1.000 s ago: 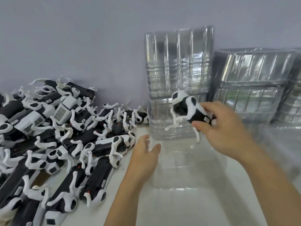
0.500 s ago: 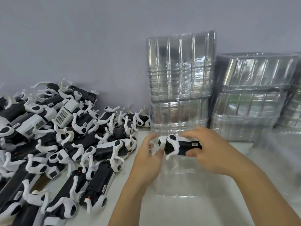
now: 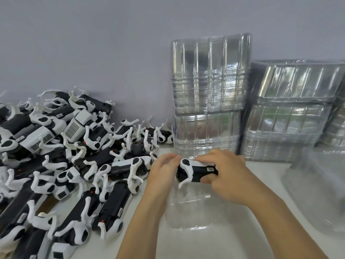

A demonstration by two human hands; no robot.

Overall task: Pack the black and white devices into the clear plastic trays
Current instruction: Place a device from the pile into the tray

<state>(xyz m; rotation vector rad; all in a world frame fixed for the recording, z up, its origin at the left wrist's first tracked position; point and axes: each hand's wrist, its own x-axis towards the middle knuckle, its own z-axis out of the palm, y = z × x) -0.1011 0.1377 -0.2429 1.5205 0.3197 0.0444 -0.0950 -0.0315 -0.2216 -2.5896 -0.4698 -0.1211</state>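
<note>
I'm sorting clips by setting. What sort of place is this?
Probably a packing bench in a small factory or assembly shop. A large pile of identical black and white devices lies on the white table, stacks of empty clear plastic trays lean against the plain wall, and both hands hold one device.

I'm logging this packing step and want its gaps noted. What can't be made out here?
Head view:
- Device: right end covered by right hand.
- Its label: too small.
- Flat clear tray: compartments lost in transparency.
- Device pile: cut off at left edge.
</note>
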